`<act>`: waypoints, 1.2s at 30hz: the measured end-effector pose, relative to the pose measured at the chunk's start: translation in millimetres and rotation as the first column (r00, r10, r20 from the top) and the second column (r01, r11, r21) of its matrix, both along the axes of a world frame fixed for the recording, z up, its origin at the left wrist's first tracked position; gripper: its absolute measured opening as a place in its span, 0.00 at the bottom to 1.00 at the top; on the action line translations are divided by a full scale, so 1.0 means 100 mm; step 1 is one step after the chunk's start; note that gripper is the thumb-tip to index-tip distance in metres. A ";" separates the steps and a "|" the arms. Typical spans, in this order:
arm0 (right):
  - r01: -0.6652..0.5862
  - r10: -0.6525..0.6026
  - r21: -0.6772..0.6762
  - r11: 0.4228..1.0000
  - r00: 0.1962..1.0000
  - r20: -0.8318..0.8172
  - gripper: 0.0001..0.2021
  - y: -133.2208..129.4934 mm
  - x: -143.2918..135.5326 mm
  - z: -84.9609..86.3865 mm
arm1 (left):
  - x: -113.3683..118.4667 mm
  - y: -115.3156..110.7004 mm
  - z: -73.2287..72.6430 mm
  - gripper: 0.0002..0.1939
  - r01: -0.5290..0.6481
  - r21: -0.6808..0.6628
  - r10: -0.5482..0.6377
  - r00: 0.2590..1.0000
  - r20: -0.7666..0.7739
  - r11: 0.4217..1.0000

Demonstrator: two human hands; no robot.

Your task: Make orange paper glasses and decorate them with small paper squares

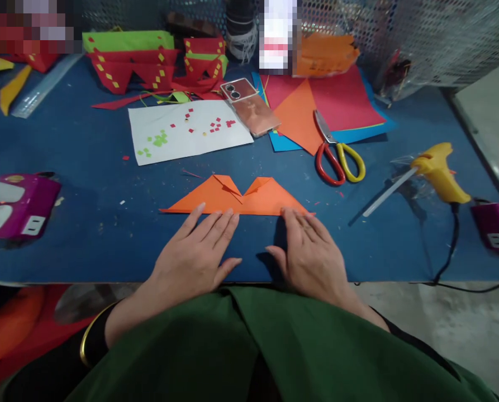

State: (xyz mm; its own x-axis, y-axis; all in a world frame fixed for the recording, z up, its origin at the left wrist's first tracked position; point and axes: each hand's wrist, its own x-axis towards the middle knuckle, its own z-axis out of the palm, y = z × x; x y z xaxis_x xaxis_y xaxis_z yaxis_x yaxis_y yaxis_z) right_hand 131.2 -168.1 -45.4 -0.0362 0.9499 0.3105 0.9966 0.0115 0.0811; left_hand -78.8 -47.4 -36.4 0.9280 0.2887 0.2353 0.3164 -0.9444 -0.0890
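A folded sheet of orange paper (pixel 253 205) lies flat on the blue table, with a straight near edge and a V-shaped notch in its far side. Along the left part of that near edge, my left hand (pixel 199 240) rests its outstretched fingertips, thumb held apart. My right hand (pixel 310 245) touches the right part of the same edge, fingers extended and thumb out to the side. Neither hand grips anything. Scissors (pixel 329 139) with one red and one yellow handle lie beyond the paper to the right.
A white sheet (pixel 161 120) holds small red and green paper bits, beside a phone (pixel 253 111). Red paper crafts (pixel 132 70) stand behind. Coloured sheets (pixel 341 100) are stacked back right. A yellow glue gun (pixel 437 170) with a cord is at right; a purple box (pixel 35 206) at left.
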 end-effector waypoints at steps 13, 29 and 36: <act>0.128 -0.127 0.024 0.992 0.991 -0.033 0.32 -0.12 0.09 -0.02 | 0.19 -0.03 0.04 0.45 -0.034 -0.017 0.033 0.997 -0.065 0.999; -0.228 0.218 -0.020 0.974 0.951 -0.217 0.30 0.23 -0.28 -0.10 | 0.01 -0.03 -0.04 0.30 -0.173 -0.030 0.173 0.985 0.007 0.985; -0.233 0.227 -0.004 0.972 0.951 -0.210 0.28 0.22 -0.26 -0.11 | -0.39 0.03 0.04 0.26 -0.376 -0.023 0.374 0.926 -0.051 0.926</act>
